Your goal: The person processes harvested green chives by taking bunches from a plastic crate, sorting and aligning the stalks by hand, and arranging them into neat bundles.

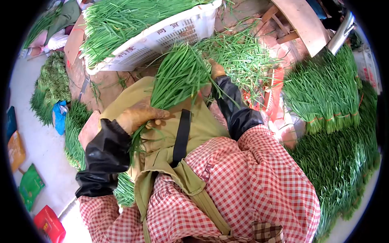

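Note:
My left hand (139, 116), in a tan glove, is closed around the lower end of a bunch of green garlic chives (180, 75), held over my lap. A few blades hang down below that fist. My right hand (217, 69), also gloved, is at the right side of the bunch, its fingers curled against the blades and partly hidden by them. Black sleeve covers (107, 148) reach over both forearms. Under the bunch lies my olive apron (202, 125), with a black strap (182, 135) down its middle.
A white plastic crate (162, 44) full of chives stands ahead. Loose blades (243, 56) litter the surface right of it. Tied bundles (324, 93) are stacked at right, near a wooden stool (304, 24). More chives (52, 81) and coloured packets (31, 186) lie at left.

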### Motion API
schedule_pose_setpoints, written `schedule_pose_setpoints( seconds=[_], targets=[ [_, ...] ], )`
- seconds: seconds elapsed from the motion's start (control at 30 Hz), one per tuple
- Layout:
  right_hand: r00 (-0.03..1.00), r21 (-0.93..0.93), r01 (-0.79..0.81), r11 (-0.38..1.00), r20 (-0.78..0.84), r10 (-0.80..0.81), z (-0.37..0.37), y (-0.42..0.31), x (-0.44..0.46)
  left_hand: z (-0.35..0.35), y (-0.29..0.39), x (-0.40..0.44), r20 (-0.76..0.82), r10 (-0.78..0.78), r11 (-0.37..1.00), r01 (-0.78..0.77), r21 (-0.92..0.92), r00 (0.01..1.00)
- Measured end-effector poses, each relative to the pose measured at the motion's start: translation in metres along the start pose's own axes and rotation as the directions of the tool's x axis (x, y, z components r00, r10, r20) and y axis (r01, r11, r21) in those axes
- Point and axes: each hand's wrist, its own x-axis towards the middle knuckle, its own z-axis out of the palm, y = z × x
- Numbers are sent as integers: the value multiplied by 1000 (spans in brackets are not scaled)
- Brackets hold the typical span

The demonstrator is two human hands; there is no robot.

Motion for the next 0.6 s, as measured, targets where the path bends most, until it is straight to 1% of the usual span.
schedule_pose_setpoints(
  seconds=[0.03,0.07,0.1,0.13,0.17,0.2,0.23,0.27,0.3,0.33,0.37,0.4,0.43,0.47,0.5,0.53,0.57,0.6],
  targets=[
    [943,-496,108,862,-223,-246,-1,8,9,-20,-9,5,85,-104,993,98,65,991],
    [937,-492,231,840,-119,-328,-12,16,11,-27,-11,1,80,-105,993,101,59,991],
    [923,-674,205,710,-109,-369,-34,21,23,-33,-12,-4,59,-128,984,119,132,990],
    [907,-822,158,548,-98,-410,-56,25,35,-35,-13,-8,39,-140,971,129,200,989],
    [814,-943,175,-283,300,-497,-97,43,67,-37,-12,-17,42,-125,966,112,232,991],
    [848,-986,160,-39,157,-505,-125,47,80,-39,-14,-19,35,-117,969,107,221,992],
    [952,-766,209,608,16,-306,-113,31,48,-41,-15,-21,50,-81,963,65,263,995],
    [988,-208,57,977,-126,-85,-98,13,12,-40,-16,-22,66,-45,953,23,303,997],
    [998,-90,43,995,-34,-47,-80,12,-4,-36,-17,-21,61,-45,952,24,305,997],
    [991,-57,32,998,131,-24,-56,-4,-40,-30,-17,-19,-50,84,840,-44,541,995],
    [952,-31,-70,997,297,76,-30,-21,-70,-27,-18,-17,-122,234,664,-67,745,965],
    [900,-68,-165,984,397,178,-12,-22,-88,-27,-18,-15,-126,234,662,-64,746,964],
    [833,-116,-255,960,478,279,0,-18,-100,-27,-16,-9,-108,156,699,-33,714,982],
    [835,-115,-256,960,473,280,12,-9,-102,-28,-14,-4,-86,78,732,1,681,993],
    [857,-120,-14,993,510,74,23,2,-102,-30,-12,0,-80,76,733,-2,680,994],
    [827,-116,229,966,547,-130,28,9,-103,-35,-12,2,-57,135,742,-63,668,989],
    [828,-122,224,967,547,-123,30,7,-116,-41,-14,2,-42,191,751,-119,649,981],
    [838,-101,77,992,546,-9,32,-1,-136,-46,-16,1,-28,247,757,-175,630,969]
  ],
)
